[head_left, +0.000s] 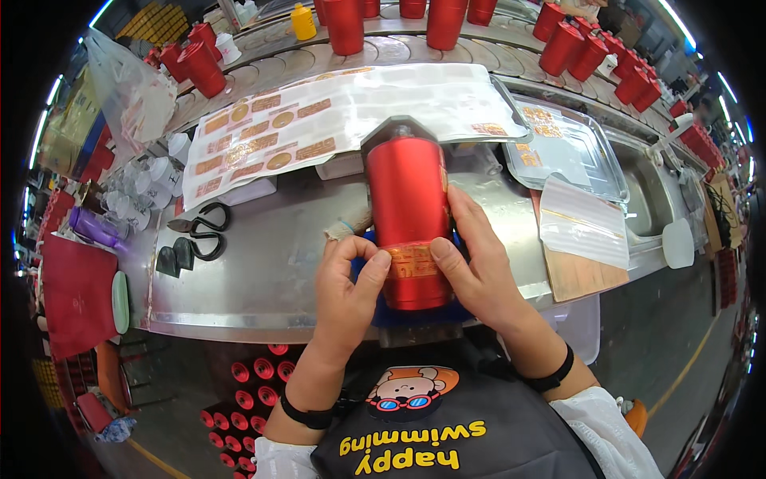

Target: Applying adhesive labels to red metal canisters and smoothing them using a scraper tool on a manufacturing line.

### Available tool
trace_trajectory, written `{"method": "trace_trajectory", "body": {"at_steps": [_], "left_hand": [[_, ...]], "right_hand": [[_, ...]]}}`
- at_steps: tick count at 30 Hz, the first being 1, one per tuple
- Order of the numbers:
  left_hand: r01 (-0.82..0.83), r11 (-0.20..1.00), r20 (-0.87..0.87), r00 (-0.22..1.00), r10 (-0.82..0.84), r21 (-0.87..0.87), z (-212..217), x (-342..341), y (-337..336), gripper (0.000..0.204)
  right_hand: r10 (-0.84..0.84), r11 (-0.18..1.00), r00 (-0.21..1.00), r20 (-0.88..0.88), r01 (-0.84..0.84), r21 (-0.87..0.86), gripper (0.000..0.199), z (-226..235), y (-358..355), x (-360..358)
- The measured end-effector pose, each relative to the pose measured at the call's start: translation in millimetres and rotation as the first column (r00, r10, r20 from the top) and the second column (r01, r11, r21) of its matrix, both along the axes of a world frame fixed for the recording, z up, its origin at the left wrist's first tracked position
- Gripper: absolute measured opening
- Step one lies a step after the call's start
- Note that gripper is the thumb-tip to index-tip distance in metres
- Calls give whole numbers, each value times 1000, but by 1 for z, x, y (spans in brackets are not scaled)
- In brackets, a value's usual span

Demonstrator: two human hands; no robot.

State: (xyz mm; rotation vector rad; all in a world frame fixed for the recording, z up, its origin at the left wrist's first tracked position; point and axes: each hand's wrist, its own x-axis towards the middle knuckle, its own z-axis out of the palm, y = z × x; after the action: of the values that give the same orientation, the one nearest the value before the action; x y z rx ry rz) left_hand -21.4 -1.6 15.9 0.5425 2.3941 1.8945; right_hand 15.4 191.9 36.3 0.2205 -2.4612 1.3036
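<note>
The left hand (345, 281) and right hand (476, 262) partly hide the red tumbler's (407, 199) gold label (411, 262)

One red metal tumbler (408, 223) lies on the steel bench (271, 263), with two hands on it — left hand (345, 287), right hand (479, 267). One pair of black-handled scissors (203, 230), one yellow plastic bottle (302, 21), and two black wristbands (550, 375) — one per wrist. One long white sheet of gold decals (319, 120).
</note>
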Motion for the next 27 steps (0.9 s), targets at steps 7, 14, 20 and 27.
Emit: {"method": "trace_trajectory", "body": {"at_steps": [7,14,20,27], "left_hand": [[-50,989,116,993,34,137,3,2,4,16],[-54,986,99,994,39,157,3,3,5,15],[-44,985,86,996,30,164,4,3,5,15],[-47,985,75,997,35,165,6,3,4,15]], "right_hand": [[-30,999,1000,1,30,36,68,-1,-2,-2],[-29,999,999,12,29,22,68,-1,-2,-1],[-26,1000,999,19,25,17,72,0,-2,0],[-20,998,1000,17,19,65,81,1,-4,-2]]}}
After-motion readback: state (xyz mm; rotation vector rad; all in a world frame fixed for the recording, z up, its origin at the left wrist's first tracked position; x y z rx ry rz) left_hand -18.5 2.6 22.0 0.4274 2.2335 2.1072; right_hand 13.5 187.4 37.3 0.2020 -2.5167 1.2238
